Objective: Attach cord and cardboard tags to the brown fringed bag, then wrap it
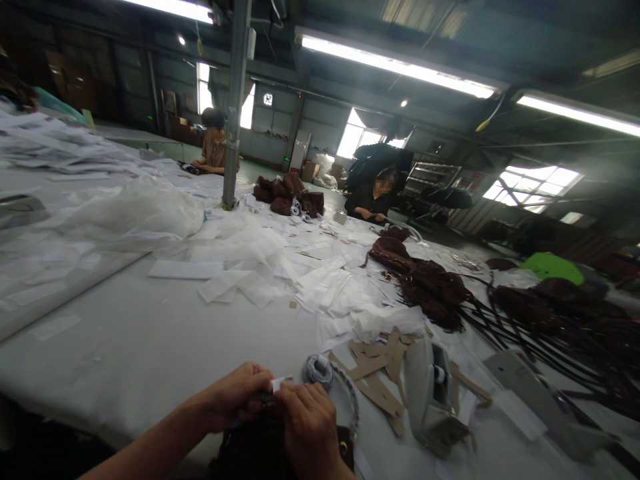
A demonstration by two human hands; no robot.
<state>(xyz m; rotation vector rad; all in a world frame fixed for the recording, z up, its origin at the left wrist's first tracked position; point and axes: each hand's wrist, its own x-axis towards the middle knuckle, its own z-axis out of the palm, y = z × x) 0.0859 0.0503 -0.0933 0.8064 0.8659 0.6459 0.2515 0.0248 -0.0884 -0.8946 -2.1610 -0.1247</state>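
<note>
At the table's near edge, my left hand [243, 398] and my right hand [311, 427] are close together with their fingers closed. Between their fingertips is a small white slip [281, 383], which both pinch. Below them lies a dark brown leather-like bag [255, 445] with a metal fitting at its right side; my hands cover much of its top. A roll of grey cord or wrapping [319, 371] sits just beyond my right hand. From there a grey braided strap [350, 397] curves down toward the bag.
Tan card strips [377, 373] and a grey tape dispenser [431, 400] lie to the right. Brown bags with long straps [430, 283] stretch beyond them. White wrapping sheets [330, 287] cover the middle. A metal post [235, 113] rises at the far side, where two people sit.
</note>
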